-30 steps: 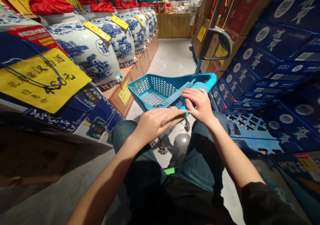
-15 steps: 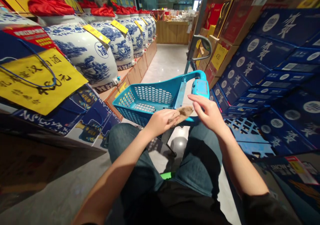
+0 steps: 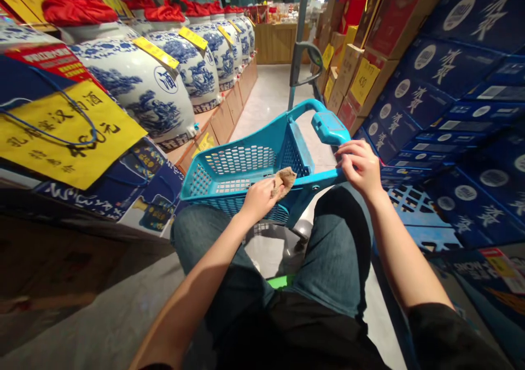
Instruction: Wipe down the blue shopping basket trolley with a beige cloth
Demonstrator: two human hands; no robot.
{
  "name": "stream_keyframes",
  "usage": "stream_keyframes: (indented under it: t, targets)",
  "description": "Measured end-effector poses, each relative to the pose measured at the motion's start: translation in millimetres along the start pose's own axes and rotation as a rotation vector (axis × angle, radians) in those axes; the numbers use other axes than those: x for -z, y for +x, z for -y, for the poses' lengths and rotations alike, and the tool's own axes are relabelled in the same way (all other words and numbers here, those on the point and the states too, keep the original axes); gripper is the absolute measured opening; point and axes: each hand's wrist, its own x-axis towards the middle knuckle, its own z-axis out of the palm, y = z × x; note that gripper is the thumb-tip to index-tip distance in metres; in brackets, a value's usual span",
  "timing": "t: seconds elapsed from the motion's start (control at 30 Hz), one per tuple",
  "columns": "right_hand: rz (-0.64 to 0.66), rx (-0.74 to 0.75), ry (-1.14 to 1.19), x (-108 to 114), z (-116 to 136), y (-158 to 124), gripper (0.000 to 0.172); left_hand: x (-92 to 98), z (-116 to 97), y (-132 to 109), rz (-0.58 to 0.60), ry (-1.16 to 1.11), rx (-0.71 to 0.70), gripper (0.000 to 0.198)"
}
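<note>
A blue plastic shopping cart basket (image 3: 246, 154) stands in front of my knees, with perforated sides and a looped handle end. My left hand (image 3: 259, 199) is closed on a brown cloth (image 3: 285, 179), which lies against the basket's near rim. My right hand (image 3: 361, 165) is wrapped round the near corner of the handle frame (image 3: 320, 178). Just above that hand is the handle's thick blue grip block (image 3: 330, 127). Behind the basket rises a grey upright post with a black looped grip (image 3: 307, 64).
White-and-blue jars (image 3: 139, 85) with red cloth tops line the left on a wooden ledge. Gift boxes with a yellow price sign (image 3: 61, 134) sit nearer. Stacked blue cartons (image 3: 455, 63) rise at the right, beside a blue pallet (image 3: 422, 217). A wooden counter (image 3: 274, 42) is far ahead.
My right hand has moved from open above the cart to gripping its handle frame. The cart has turned, its handle end swinging nearer. The cloth in my left hand has shifted left onto the rim.
</note>
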Motion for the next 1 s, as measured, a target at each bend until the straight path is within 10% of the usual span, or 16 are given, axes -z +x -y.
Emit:
stream_keyframes:
  t: [0.17, 0.37, 0.67, 1.0]
  targets:
    - [-0.094, -0.203, -0.201, -22.5, 6.4, -9.9, 0.035, -10.9, -17.6, 31.5, 0.154, 0.016, 0.028, 0.012]
    - [0.185, -0.218, -0.071, -82.9, 42.4, -28.8, 0.046, -22.3, -37.5, 60.0, 0.199, 0.000, 0.064, 0.027]
    - [0.182, -0.288, -0.050, -95.2, -29.5, 3.6, 0.036, -23.6, -33.1, 18.4, 0.252, 0.128, 0.115, 0.049]
    - [0.382, -0.350, -0.038, -132.7, -0.2, -13.0, 0.043, -36.1, -64.9, 17.8, 0.185, 0.352, 0.274, 0.042]
